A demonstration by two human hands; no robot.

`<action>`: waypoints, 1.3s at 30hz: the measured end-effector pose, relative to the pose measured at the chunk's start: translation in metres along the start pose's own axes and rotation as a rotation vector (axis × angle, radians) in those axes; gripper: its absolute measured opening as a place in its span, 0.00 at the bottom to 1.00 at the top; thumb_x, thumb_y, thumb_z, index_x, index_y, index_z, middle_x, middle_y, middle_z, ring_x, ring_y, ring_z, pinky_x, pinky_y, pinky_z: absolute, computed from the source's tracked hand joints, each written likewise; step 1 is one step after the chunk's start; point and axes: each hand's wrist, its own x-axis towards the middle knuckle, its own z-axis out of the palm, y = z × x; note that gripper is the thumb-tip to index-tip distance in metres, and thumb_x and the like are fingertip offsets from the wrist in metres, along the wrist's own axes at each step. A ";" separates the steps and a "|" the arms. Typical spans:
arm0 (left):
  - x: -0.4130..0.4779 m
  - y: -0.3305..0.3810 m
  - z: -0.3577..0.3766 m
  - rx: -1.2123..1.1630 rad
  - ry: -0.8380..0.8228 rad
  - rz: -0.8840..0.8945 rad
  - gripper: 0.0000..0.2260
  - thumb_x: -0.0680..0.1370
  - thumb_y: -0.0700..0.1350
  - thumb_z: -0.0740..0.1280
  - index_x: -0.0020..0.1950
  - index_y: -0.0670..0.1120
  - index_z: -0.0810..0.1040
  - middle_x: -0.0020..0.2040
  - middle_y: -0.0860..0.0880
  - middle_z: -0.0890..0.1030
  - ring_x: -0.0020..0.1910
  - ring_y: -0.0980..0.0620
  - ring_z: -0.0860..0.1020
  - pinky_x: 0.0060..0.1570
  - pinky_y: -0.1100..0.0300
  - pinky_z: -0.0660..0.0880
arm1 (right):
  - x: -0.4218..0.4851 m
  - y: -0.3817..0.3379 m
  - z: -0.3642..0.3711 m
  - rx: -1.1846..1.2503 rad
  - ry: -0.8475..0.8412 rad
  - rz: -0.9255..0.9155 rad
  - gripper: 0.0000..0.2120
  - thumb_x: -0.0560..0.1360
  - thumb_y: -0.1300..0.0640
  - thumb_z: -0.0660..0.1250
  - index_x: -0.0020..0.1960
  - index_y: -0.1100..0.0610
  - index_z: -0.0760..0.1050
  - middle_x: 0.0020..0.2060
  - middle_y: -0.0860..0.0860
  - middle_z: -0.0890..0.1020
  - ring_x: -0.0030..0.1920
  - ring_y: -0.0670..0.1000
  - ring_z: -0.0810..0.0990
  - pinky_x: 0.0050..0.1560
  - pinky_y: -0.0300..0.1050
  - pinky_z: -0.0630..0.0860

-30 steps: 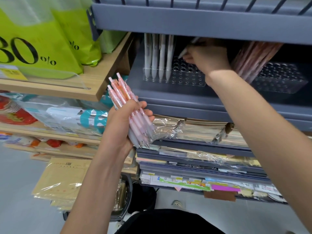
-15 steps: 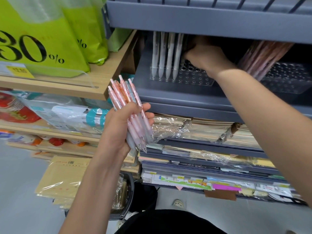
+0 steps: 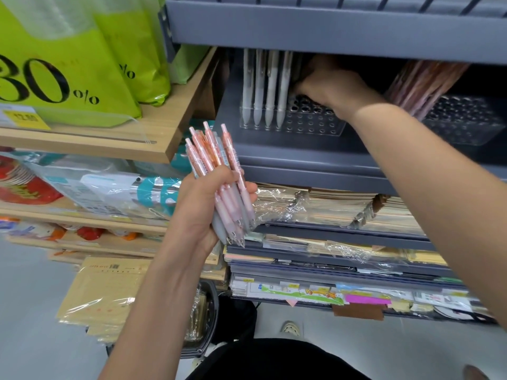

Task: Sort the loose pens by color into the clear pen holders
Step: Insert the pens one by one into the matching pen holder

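1. Clamped in the left grip (image 3: 201, 204): a bundle of pink pens (image 3: 211, 157), clicker ends up, held just below the grey shelf (image 3: 301, 157).
2. Reaching with the right grip (image 3: 326, 86) into the clear pen holder (image 3: 310, 124) on that shelf; fingers hidden, so cannot tell whether apart or together.
3. Upright at that holder's left end: four white pens (image 3: 264, 86).
4. Well to the right, a second clear holder (image 3: 463, 122), with brownish-pink pens (image 3: 422, 80) leaning in it.

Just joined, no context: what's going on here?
A person is stocking pens at a shop shelf. The left hand holds a bundle of pink and orange pens. The right hand reaches over the clear pen holder, where four white pens stand at its left end. Whether it holds a pen is hidden.
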 end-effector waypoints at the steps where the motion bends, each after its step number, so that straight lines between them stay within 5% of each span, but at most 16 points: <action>1: 0.000 -0.001 0.001 -0.001 0.001 -0.001 0.09 0.76 0.36 0.67 0.54 0.34 0.74 0.35 0.40 0.84 0.34 0.47 0.85 0.35 0.59 0.81 | -0.003 0.003 -0.002 0.045 -0.011 0.009 0.23 0.78 0.54 0.65 0.71 0.56 0.67 0.62 0.60 0.77 0.58 0.60 0.79 0.61 0.52 0.76; 4: 0.001 -0.001 0.002 0.003 -0.004 0.009 0.10 0.75 0.36 0.68 0.54 0.34 0.74 0.35 0.39 0.84 0.34 0.46 0.85 0.34 0.59 0.81 | -0.019 0.012 -0.009 0.149 0.092 -0.023 0.17 0.77 0.52 0.62 0.64 0.53 0.75 0.57 0.56 0.82 0.57 0.58 0.81 0.61 0.49 0.76; 6: 0.002 -0.002 0.004 0.025 -0.019 0.017 0.07 0.76 0.35 0.66 0.53 0.35 0.74 0.35 0.39 0.84 0.34 0.46 0.85 0.33 0.59 0.80 | -0.041 0.017 -0.009 0.255 0.234 -0.095 0.11 0.74 0.50 0.63 0.50 0.54 0.81 0.46 0.52 0.85 0.44 0.49 0.82 0.49 0.41 0.76; 9: 0.003 -0.006 0.012 0.085 -0.043 0.031 0.04 0.77 0.34 0.65 0.51 0.35 0.75 0.35 0.39 0.84 0.33 0.46 0.85 0.32 0.60 0.80 | -0.087 0.016 -0.002 0.560 0.057 -0.214 0.12 0.68 0.44 0.72 0.40 0.53 0.83 0.34 0.49 0.85 0.27 0.40 0.74 0.31 0.35 0.71; 12: 0.002 -0.012 0.026 0.124 -0.085 0.071 0.04 0.77 0.31 0.64 0.48 0.37 0.77 0.33 0.40 0.83 0.34 0.45 0.85 0.32 0.58 0.80 | -0.109 0.019 0.008 0.571 -0.087 -0.303 0.13 0.65 0.40 0.75 0.39 0.49 0.85 0.34 0.44 0.85 0.34 0.39 0.78 0.40 0.39 0.76; 18: 0.001 -0.022 0.053 0.152 -0.201 0.087 0.07 0.77 0.31 0.64 0.49 0.40 0.79 0.35 0.42 0.85 0.37 0.44 0.86 0.33 0.58 0.81 | -0.117 0.042 0.007 0.617 -0.093 -0.273 0.07 0.69 0.50 0.77 0.40 0.53 0.85 0.36 0.49 0.85 0.36 0.42 0.78 0.43 0.46 0.78; 23: 0.005 -0.030 0.070 0.033 -0.213 0.049 0.06 0.77 0.30 0.64 0.44 0.40 0.73 0.34 0.41 0.84 0.41 0.40 0.86 0.38 0.55 0.83 | -0.123 0.065 -0.015 0.856 0.024 -0.279 0.05 0.77 0.59 0.69 0.43 0.56 0.82 0.36 0.51 0.85 0.31 0.44 0.77 0.32 0.36 0.72; 27: 0.006 -0.040 0.083 0.129 -0.219 0.096 0.04 0.70 0.33 0.69 0.39 0.41 0.78 0.32 0.41 0.82 0.33 0.44 0.84 0.33 0.58 0.80 | -0.127 0.079 -0.024 1.146 0.093 -0.244 0.04 0.79 0.64 0.63 0.48 0.59 0.76 0.38 0.58 0.85 0.31 0.50 0.79 0.31 0.42 0.76; 33: 0.009 -0.052 0.101 0.172 -0.214 0.157 0.07 0.67 0.37 0.68 0.44 0.40 0.74 0.30 0.44 0.80 0.30 0.47 0.81 0.31 0.59 0.77 | -0.137 0.105 -0.016 1.100 0.088 -0.105 0.07 0.74 0.63 0.73 0.49 0.62 0.77 0.33 0.54 0.84 0.30 0.50 0.81 0.32 0.41 0.79; 39: 0.009 -0.059 0.118 0.119 -0.234 0.163 0.08 0.68 0.36 0.69 0.45 0.42 0.74 0.28 0.47 0.78 0.27 0.49 0.79 0.28 0.60 0.75 | -0.136 0.148 -0.039 1.155 0.141 -0.114 0.05 0.77 0.65 0.69 0.52 0.63 0.77 0.37 0.55 0.85 0.38 0.53 0.85 0.41 0.41 0.81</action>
